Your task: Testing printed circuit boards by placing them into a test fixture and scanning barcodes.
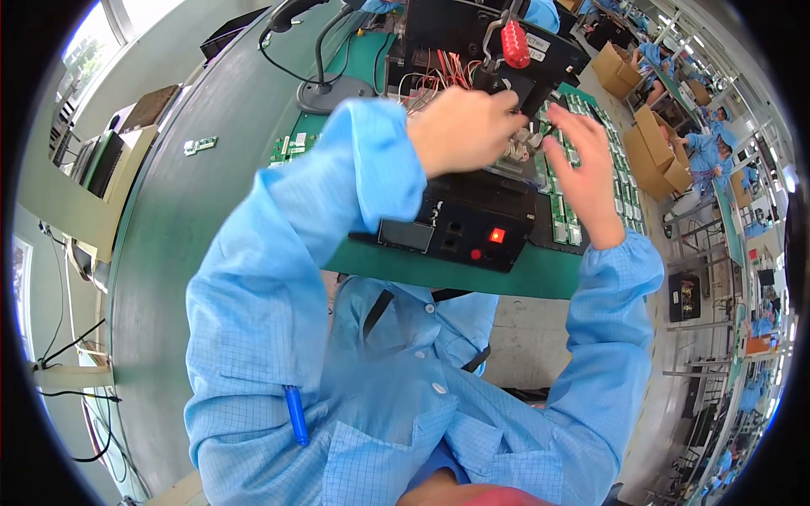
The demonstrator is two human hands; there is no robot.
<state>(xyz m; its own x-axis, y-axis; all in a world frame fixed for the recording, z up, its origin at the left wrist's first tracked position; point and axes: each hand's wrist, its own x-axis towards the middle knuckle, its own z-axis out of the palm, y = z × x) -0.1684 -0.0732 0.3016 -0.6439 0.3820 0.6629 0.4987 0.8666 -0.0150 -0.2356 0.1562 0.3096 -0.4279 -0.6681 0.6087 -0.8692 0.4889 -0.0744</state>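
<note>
My left hand reaches across a black test box with a lit red switch. Its fingers are curled together over the fixture on top, and whatever they pinch is hidden. My right hand is on the other side of the fixture, thumb and fingers apart, slightly blurred. Between the hands lie greyish connectors on a clear plate. Just above them hangs the red grip of a toggle clamp. Red and white wires run behind my left hand.
Rows of green circuit boards lie right of the box. More boards sit by my left sleeve, and a single board lies farther left on the green table. A stand with a cable rises behind. Cardboard boxes and co-workers are beyond.
</note>
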